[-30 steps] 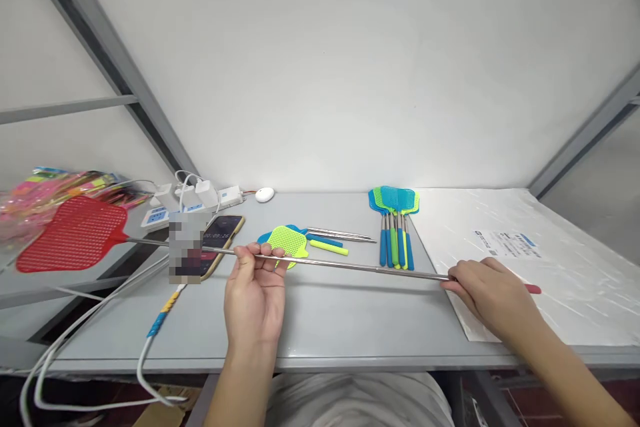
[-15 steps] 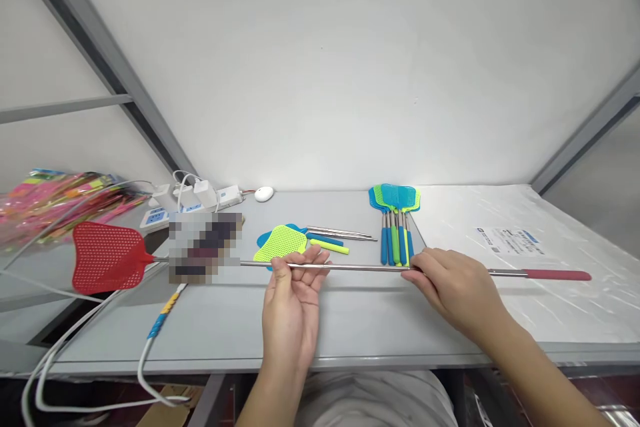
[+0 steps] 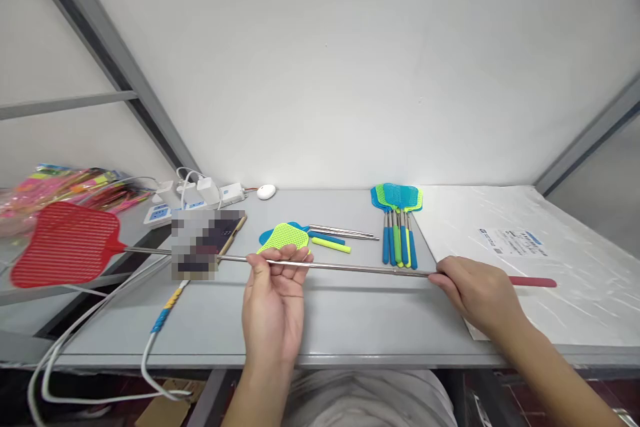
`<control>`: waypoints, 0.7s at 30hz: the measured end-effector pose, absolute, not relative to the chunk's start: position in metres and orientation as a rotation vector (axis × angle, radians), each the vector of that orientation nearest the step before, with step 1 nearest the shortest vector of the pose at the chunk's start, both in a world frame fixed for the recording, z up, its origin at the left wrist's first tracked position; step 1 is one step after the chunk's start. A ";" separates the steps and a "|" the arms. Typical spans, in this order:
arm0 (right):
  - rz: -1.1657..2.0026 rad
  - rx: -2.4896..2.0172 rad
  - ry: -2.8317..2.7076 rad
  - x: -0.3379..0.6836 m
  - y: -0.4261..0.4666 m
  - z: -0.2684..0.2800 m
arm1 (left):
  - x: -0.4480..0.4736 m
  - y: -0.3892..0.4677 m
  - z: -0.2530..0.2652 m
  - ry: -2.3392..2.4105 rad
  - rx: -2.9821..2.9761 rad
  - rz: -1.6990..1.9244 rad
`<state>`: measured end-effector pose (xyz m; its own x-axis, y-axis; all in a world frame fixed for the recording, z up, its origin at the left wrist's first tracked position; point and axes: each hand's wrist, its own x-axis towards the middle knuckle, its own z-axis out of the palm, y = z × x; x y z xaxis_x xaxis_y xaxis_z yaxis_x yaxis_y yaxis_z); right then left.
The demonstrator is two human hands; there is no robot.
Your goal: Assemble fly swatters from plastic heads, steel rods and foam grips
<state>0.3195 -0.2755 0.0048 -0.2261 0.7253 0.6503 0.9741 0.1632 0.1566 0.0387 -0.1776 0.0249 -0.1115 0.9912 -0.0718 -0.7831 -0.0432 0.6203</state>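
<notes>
A red fly swatter (image 3: 67, 245) with a long telescopic metal rod stretches across in front of me, its perforated head at the far left. Palm up, my left hand (image 3: 275, 300) holds the rod between thumb and fingers. My right hand (image 3: 475, 290) is closed over the rod from above, close to the red handle (image 3: 535, 281), which sticks out to its right. Behind the rod lie a yellow-green swatter head (image 3: 285, 237), a blue head partly under it, loose metal rods (image 3: 345, 233) and a yellow-green handle (image 3: 331, 245).
Several blue and green fly swatters (image 3: 399, 227) lie bundled at the back. A white wrapped package (image 3: 575, 293) with a label covers the right side. At left are a power strip (image 3: 233, 193) with chargers, a partly blurred phone (image 3: 227, 233), white cables (image 3: 145, 360) and bagged colourful items (image 3: 60, 197).
The red swatter has shifted left, its head now nearer the left edge. My left hand has moved slightly left. My right hand has moved right along the rod, closer to the red handle.
</notes>
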 end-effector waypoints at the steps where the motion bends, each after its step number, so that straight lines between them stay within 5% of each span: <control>1: -0.780 -1.624 -2.008 0.320 -0.275 0.005 | 0.044 -0.179 0.021 0.623 0.434 1.579; 12: -0.732 -1.541 -2.182 0.254 -0.256 0.028 | 0.093 -0.219 0.002 0.577 0.651 1.180; 21: -0.654 -1.488 -2.220 0.256 -0.250 0.027 | 0.075 -0.212 0.014 0.645 0.698 1.462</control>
